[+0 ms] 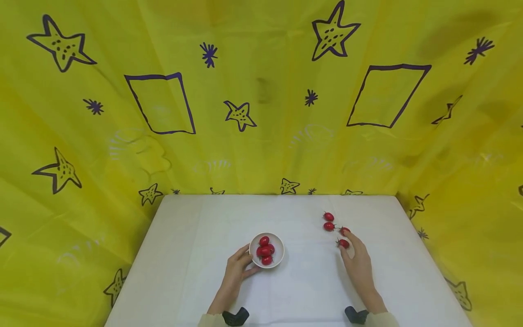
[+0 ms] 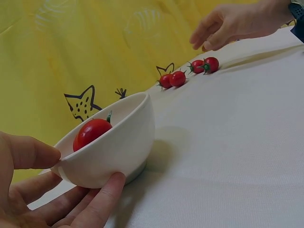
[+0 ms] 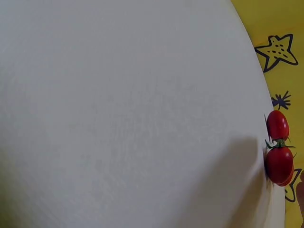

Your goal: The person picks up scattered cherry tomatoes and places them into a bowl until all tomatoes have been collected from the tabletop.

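Observation:
A small white bowl [image 1: 279, 259] with several red cherry tomatoes [image 1: 265, 250] in it stands left of the table's middle. My left hand [image 1: 237, 268] holds it from the left side. In the left wrist view, one finger of that hand is at the bowl's [image 2: 123, 142] rim and others are against its lower side. My right hand [image 1: 359, 263] hovers just above several loose cherry tomatoes [image 1: 328, 226] on the right, thumb and fingers apart. The left wrist view shows this hand [image 2: 232, 26] above them, gripping nothing. In the right wrist view, loose tomatoes [image 3: 279, 164] appear at the right edge.
A white cloth covers the table [image 1: 216, 218]. Yellow curtains [image 1: 261, 150] with dark star and square drawings rise behind it and along both sides. Dark bands [image 1: 235, 316] are on both wrists.

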### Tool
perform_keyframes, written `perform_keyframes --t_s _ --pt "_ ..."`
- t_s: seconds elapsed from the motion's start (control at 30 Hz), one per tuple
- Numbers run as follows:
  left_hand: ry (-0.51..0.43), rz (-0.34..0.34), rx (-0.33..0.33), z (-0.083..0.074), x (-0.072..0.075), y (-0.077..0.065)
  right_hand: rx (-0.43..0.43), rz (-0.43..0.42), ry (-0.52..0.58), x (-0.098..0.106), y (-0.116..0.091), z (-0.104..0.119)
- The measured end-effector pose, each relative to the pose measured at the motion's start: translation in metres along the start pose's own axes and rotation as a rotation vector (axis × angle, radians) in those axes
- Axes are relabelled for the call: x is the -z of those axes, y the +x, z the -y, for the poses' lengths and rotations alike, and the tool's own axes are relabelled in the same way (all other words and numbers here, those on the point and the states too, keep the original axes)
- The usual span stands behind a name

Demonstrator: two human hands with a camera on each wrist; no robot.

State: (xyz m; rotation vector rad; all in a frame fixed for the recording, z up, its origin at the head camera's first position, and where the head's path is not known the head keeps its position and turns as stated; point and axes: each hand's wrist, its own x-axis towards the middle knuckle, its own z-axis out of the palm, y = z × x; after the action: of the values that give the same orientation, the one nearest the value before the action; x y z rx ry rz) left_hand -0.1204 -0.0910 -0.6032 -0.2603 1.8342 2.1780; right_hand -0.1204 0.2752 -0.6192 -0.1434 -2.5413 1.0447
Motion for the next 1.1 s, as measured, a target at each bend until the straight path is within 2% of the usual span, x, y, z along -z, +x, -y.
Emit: perform_keyframes --t_s 0.27,0.47,0.7,0.83,1.1 --pt "-0.003 0.025 -0.014 0.001 -0.001 0.001 -0.003 0.117 -0.009 0.004 0.0 -0.009" --pt "-0.011 0.047 -0.034 0.002 0.0 0.001 -0.004 0.154 -0.042 0.004 0.0 -0.011" --pt "-0.021 0.051 -0.026 0.002 -0.003 0.0 -0.06 0.204 -0.057 0.005 0.003 -0.017" --pt "-0.035 0.067 -0.018 0.003 -0.006 0.0 -0.075 0.221 -0.04 0.008 0.004 -0.014" --pt "-0.014 0.066 -0.013 0.006 -0.008 0.0 -0.019 0.209 0.025 0.007 0.005 0.004"
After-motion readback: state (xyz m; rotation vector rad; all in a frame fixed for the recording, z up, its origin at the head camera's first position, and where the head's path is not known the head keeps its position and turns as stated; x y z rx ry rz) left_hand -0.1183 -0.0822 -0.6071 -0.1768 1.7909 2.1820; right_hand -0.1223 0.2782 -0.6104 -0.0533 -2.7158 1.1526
